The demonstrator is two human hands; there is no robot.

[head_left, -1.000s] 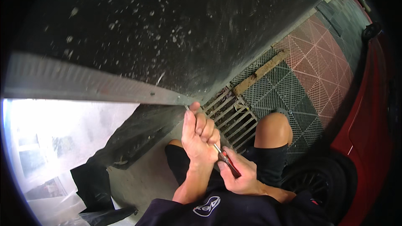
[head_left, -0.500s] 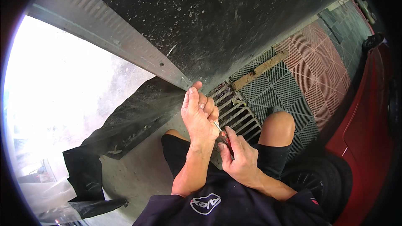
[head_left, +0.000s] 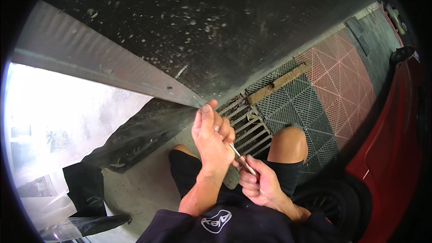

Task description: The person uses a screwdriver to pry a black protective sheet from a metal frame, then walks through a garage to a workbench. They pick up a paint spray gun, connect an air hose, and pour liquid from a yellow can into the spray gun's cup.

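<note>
A long screwdriver (head_left: 247,166) with a slim metal shaft and a dark reddish handle slants between my hands. My right hand (head_left: 263,182) is closed around the handle. Higher up, my left hand (head_left: 213,137) is curled around the shaft, its thumb and forefinger near the tip. That tip lies at or very near the lower end of a grey metal strip (head_left: 130,69); whether it touches, I cannot tell. The strip runs along the edge of a dark, speckled panel (head_left: 216,27).
Below the hands lies a metal floor grating (head_left: 252,137), with a worn wooden strip (head_left: 281,82) beside it. Green and red floor tiles (head_left: 335,81) extend to the right. A red car (head_left: 382,139) stands at far right. Black plastic sheeting (head_left: 130,135) hangs at left.
My right hand has turned and now wraps the handle with its fingers, leaving more of the screwdriver visible. My left hand keeps its hold; the view has tilted slightly.
</note>
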